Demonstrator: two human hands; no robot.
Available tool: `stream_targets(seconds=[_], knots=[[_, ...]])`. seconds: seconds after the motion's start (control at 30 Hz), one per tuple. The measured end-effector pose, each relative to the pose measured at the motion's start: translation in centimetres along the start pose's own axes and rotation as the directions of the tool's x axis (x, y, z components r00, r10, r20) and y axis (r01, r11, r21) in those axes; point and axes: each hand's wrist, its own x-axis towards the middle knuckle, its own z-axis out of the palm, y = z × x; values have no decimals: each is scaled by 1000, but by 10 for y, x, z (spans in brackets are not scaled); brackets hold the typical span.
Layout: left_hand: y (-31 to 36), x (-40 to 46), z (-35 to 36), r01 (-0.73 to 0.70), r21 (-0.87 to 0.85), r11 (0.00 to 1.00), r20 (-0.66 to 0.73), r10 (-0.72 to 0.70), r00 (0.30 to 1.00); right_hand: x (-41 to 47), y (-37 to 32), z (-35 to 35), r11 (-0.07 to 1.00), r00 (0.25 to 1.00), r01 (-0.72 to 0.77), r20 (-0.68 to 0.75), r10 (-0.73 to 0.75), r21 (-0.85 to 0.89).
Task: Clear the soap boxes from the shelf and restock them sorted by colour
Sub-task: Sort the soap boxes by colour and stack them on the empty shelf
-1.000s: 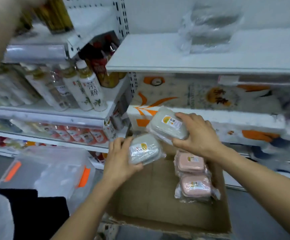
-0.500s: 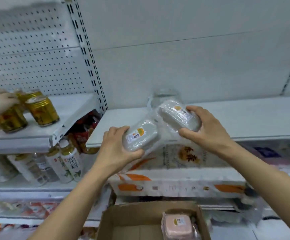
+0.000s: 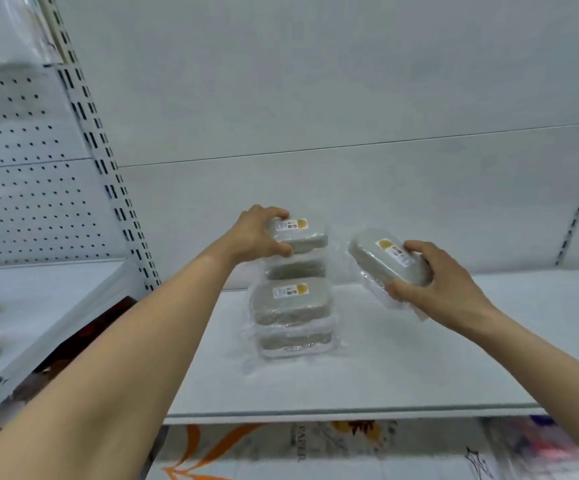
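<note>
Grey soap boxes in clear wrap sit stacked on the white shelf [image 3: 402, 368]: a front soap box [image 3: 290, 301] atop another, and behind it a rear pile. Left hand [image 3: 257, 235] grips the top soap box [image 3: 298, 232] of that rear pile, fingers curled round its end. Right hand [image 3: 444, 284] clamps a tilted soap box [image 3: 385, 259] held above the shelf, just right of the stack, not touching it.

Grey, rounded-rectangular, film-wrapped soap boxes: one [image 3: 290, 301] lying flat on the white shelf [image 3: 367, 375]; another [image 3: 298, 233] level above it; a third [image 3: 390, 256] tilted, right of these.
</note>
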Motion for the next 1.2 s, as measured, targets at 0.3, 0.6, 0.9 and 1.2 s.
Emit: stream_targets(seconds=[0.3,0.6,0.9,1.2], knots=[[-13,22,21,43,48,998,150,-50,987,17,0,-1,994,999,-37,25,35,102],[42,-60,16,-167,-292,942,-185,116,976,14,-46,3,797,979,-203,99,179,569],[77,-118,31,-296,-401,867,-386,134,913,-17,-95,26,757,961,-222,268,64,615],[24,-116,-8,151,-905,397,64,-224,972,0,-94,31,784,795,601,216,-567,-155]])
